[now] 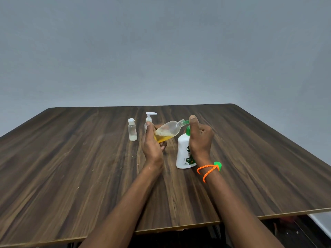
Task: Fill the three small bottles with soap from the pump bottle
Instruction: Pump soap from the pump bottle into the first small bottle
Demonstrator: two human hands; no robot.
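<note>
Wooden table (pixel 71 167), tilted clear bottle (pixel 168 130), amber soap pooled low

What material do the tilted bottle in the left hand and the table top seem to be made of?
Tilted bottle: likely clear glossy plastic, since the amber soap shows through it. Table top: seems dark wood-grain laminate on board; a pale raw edge shows at the front.

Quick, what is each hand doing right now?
Left hand: closed around the tilted clear bottle, partly filled with amber soap.
Right hand: on the green pump of the white soap bottle, thumb on top.
</note>
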